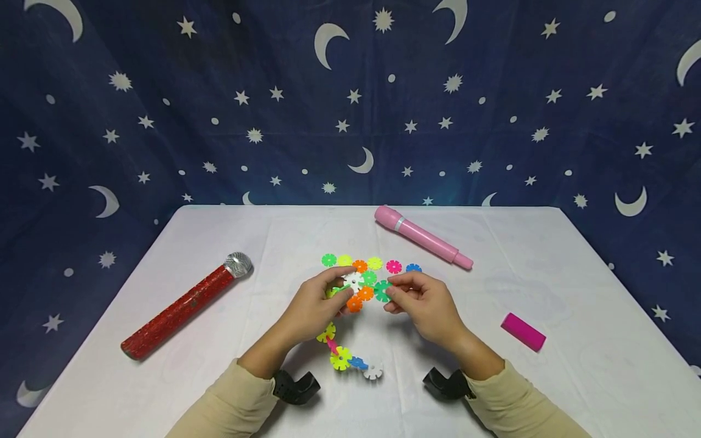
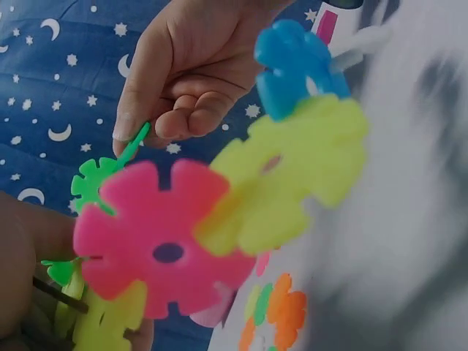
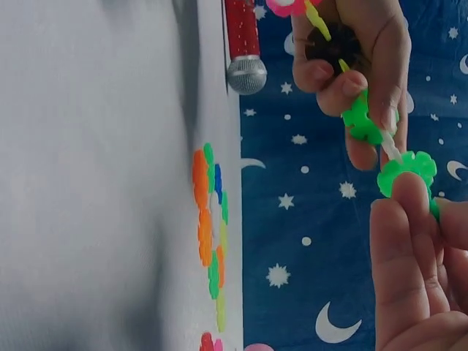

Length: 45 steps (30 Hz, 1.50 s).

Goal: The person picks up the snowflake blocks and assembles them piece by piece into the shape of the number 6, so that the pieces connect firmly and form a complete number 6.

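A chain of notched plastic flower discs hangs from my left hand [image 1: 313,304], which pinches it near its upper end. Below that hand dangle a yellow disc [image 1: 341,359], a blue disc [image 2: 292,69] and a white end disc [image 1: 373,371]. A larger pink disc [image 2: 164,245] looms in the left wrist view. Between finger and thumb, my right hand [image 1: 429,304] pinches a green disc [image 1: 381,291]. In the right wrist view that disc touches another green disc [image 3: 409,170], joined through a white one to the part in my left hand. How firmly they interlock is hidden by fingertips.
Several loose discs, among them a pink one [image 1: 394,266] and an orange one [image 1: 355,304], lie on the white table [image 1: 471,389] beyond and beneath the hands. A red microphone [image 1: 183,310] lies left, a pink microphone [image 1: 424,237] behind, and a magenta block [image 1: 523,332] right.
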Tool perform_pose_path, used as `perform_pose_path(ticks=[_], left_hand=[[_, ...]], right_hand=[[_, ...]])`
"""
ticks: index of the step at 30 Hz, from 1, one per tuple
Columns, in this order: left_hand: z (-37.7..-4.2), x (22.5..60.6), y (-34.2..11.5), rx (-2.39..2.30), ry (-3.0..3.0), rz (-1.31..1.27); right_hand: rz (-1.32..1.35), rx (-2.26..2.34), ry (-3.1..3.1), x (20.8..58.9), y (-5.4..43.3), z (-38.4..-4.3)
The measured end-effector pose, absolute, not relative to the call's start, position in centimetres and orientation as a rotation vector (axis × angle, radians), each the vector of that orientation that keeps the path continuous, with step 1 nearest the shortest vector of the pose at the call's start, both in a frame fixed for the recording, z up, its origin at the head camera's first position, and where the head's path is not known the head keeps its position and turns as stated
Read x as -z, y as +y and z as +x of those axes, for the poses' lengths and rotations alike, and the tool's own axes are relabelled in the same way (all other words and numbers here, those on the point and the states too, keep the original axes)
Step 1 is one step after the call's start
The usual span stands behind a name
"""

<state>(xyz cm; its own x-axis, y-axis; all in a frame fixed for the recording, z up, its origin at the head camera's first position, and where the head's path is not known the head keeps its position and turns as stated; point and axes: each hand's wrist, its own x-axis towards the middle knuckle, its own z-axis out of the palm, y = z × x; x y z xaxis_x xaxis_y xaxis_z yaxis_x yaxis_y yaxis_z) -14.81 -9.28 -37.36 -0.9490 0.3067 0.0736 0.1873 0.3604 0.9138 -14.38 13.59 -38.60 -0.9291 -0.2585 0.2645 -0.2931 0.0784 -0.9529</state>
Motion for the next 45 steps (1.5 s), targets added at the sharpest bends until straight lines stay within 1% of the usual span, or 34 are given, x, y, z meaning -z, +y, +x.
perform_pose_path(ticks=[13, 20, 26, 31, 34, 42, 45], left_hand=[[-14.4, 37.0, -9.4, -1.617, 2.572, 0.562], [-14.7, 37.0, -9.3, -1.698, 2.493, 0.485], [-14.9, 36.9, -9.7, -1.838, 2.428, 0.379], [-15.1, 36.8, -9.9, -2.061, 2.340, 0.258], [-15.3, 36.9, -9.9, -2.178, 2.293, 0.240], [-15.4, 36.7, -9.9, -2.321, 2.239, 0.207], [-15.3, 36.7, -9.8, -2.353, 2.224, 0.190]], right_hand=[[0.558, -2.047, -2.299, 38.6, 13.0, -14.0], [0.586, -2.049, -2.259, 38.7, 12.9, -14.1], [0.604, -1.995, -2.392, 38.7, 13.1, -14.2], [0.742, -1.953, -2.649, 38.5, 13.5, -14.1], [0.826, -1.978, -2.726, 38.5, 13.6, -14.1], [0.869, -2.143, -2.573, 38.3, 14.0, -14.2], [0.840, -2.194, -2.523, 38.3, 13.9, -14.2]])
